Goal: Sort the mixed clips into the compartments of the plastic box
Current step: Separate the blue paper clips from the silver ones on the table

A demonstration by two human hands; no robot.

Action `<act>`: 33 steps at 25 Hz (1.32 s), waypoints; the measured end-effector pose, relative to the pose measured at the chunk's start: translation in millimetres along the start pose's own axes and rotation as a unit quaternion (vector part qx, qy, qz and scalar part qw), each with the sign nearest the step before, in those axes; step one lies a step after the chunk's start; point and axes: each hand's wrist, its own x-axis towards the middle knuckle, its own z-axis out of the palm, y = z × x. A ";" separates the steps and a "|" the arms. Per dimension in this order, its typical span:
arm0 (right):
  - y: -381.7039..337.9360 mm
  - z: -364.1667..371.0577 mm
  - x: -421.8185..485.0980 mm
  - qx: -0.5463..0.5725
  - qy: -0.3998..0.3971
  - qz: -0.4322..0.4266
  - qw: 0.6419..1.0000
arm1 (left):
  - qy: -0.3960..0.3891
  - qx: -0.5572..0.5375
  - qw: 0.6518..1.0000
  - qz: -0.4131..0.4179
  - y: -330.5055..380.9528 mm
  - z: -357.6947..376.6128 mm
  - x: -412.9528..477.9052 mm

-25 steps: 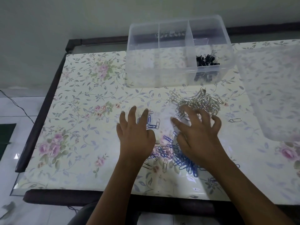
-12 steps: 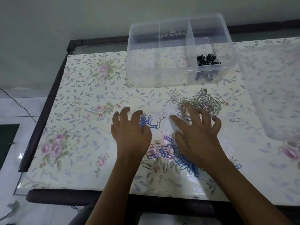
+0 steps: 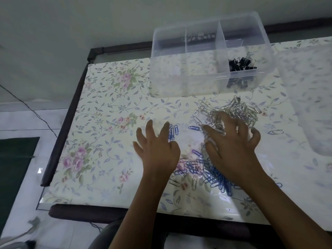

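left hand (image 3: pixel 158 151) spread, fingertips touching blue clips (image 3: pixel 173 130) | right hand (image 3: pixel 233 148) spread on silver clips (image 3: pixel 235 108)

Plastic box (image 3: pixel 179 85) sits at the back of the tabletop (image 3: pixel 107 123), with binder clips (image 3: pixel 240 63) in its right compartment. Just in front, toward the right, lies the far pile of paper clips (image 3: pixel 235 108). The near pile of paper clips (image 3: pixel 215 178) lies closer to the front edge. The right hand (image 3: pixel 231 148) rests between the two piles, fingertips on the far pile. The left hand (image 3: pixel 158 151) lies to its left, with a small cluster of clips (image 3: pixel 173 131) at its fingertips. A lone clip (image 3: pixel 274 132) lies just right of the right hand.
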 end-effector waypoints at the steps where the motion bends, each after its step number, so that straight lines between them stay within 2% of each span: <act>1: 0.0 0.1 0.9 0.004 0.002 0.004 1.000 | 0.005 0.000 1.000 0.000 -0.4 0.4 0.8; 9: -5.5 -8.2 3.3 0.007 0.058 -0.007 0.998 | 0.010 -0.003 1.000 -0.005 -3.0 0.7 3.1; 13: -6.6 -2.5 1.7 0.003 0.024 -0.047 0.999 | -0.017 -0.008 0.995 0.101 0.4 4.0 2.0; 16: -5.1 -2.1 2.5 -0.005 0.036 -0.023 0.999 | -0.055 0.052 0.982 0.173 2.5 10.9 -2.2; 20: 7.3 -10.7 6.7 0.013 0.056 0.034 0.998 | -0.058 0.046 0.983 0.167 0.6 11.4 -0.6; 22: 7.7 -10.2 7.2 0.025 0.043 0.012 0.999 | -0.058 0.042 0.981 0.178 1.4 12.1 -1.3; 26: 2.5 -3.6 5.3 0.025 0.001 -0.098 0.995 | -0.064 0.035 0.980 0.186 4.5 12.4 -1.8; 30: 5.8 -6.6 6.5 0.034 0.003 -0.069 0.997 | -0.078 0.048 0.979 0.183 4.0 12.2 -2.4; 33: 5.4 -6.0 5.5 0.026 -0.001 -0.050 0.998 | -0.058 0.020 0.978 0.201 5.2 10.7 -2.5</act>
